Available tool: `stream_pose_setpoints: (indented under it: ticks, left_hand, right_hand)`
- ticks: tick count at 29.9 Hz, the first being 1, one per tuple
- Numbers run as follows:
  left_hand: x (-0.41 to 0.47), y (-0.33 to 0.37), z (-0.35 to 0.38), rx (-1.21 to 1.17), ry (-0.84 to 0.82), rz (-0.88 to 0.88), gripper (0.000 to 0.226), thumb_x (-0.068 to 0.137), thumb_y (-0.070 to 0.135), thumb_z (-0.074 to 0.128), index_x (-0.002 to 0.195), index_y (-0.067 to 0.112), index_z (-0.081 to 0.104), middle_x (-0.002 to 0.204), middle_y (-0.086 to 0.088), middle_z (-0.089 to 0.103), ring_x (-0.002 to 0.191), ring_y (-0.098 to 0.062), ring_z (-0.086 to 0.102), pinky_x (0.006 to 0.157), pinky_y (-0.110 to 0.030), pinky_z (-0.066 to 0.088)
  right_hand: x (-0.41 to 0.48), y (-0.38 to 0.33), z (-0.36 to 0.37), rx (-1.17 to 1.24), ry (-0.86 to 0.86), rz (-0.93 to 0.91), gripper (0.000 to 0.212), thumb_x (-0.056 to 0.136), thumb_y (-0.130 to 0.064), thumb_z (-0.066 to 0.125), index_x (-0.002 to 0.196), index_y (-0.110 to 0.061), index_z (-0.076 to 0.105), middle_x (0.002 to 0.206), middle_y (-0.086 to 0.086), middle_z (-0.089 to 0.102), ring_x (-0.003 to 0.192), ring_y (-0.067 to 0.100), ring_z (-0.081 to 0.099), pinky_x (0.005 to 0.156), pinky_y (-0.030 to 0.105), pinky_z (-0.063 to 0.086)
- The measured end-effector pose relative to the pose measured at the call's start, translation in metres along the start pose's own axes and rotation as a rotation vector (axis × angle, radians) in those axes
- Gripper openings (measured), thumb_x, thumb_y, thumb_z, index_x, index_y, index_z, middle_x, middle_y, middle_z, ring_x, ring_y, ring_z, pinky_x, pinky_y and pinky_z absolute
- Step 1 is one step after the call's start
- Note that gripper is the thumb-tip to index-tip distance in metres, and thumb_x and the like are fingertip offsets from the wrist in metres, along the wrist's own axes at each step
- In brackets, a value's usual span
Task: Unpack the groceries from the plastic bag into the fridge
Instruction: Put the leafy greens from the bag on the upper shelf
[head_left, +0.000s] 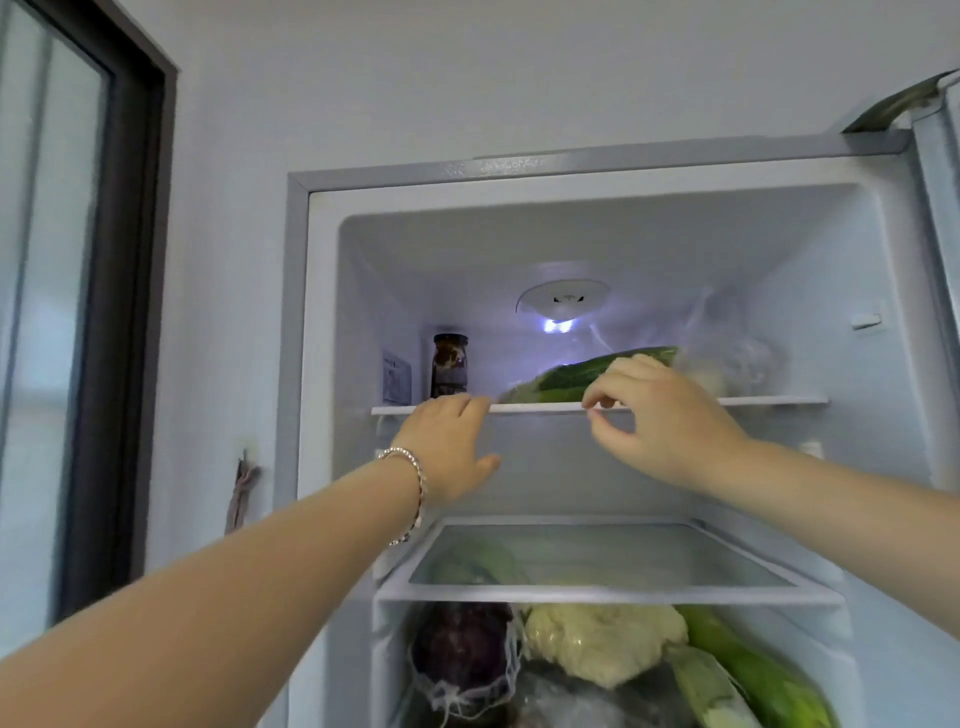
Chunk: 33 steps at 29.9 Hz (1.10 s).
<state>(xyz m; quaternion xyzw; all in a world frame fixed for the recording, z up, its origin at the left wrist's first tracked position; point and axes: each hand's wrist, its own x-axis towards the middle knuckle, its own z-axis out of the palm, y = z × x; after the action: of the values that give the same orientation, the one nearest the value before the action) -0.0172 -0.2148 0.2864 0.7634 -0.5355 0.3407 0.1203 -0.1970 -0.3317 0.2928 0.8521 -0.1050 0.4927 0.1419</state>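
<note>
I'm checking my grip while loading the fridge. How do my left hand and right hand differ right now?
The left hand lies with fingers straight on the top shelf edge; the right hand curls its fingers on the wrapped cucumber. The left wrist wears a bracelet; the right wrist is bare. Both reach up to the top shelf.

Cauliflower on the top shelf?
No, the cauliflower lies below the lower glass shelf; the top shelf holds a dark jar and a wrapped cucumber.
</note>
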Motion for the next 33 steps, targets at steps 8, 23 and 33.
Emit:
stream_pose_setpoints:
  ticks: [8,23,33]
  left_hand:
    - [-0.153,0.034,-0.033,-0.005,-0.473,-0.425,0.033,0.092,0.032,0.045,0.107,0.008,0.063,0.110,-0.009,0.064,0.105,-0.026,0.059,0.089,-0.031,0.048]
    - [-0.557,0.177,-0.212,0.159,-0.789,-1.383,0.034,0.092,0.028,0.046,0.103,0.002,0.065,0.104,-0.016,0.064,0.097,-0.030,0.058,0.087,-0.030,0.047]
    - [-0.835,0.458,-0.444,0.305,-0.611,-2.033,0.031,0.090,0.029,0.048,0.101,0.006,0.065,0.110,-0.012,0.065,0.101,-0.030,0.061,0.077,-0.027,0.045]
  right_hand:
    - [-0.053,-0.071,0.018,0.279,-0.747,-0.141,0.015,0.088,-0.036,0.054,0.093,-0.025,0.064,0.085,-0.011,0.056,0.084,0.015,0.057,0.073,0.028,0.046]
    - [-0.252,-0.381,-0.114,0.623,-1.185,-1.020,0.024,0.087,-0.033,0.054,0.100,-0.017,0.067,0.097,0.003,0.069,0.082,0.018,0.061,0.078,0.031,0.050]
    - [-0.467,-0.578,-0.454,0.771,-0.901,-1.747,0.029,0.088,-0.026,0.050,0.102,-0.009,0.068,0.102,0.007,0.070,0.080,0.021,0.060,0.081,0.028,0.050]
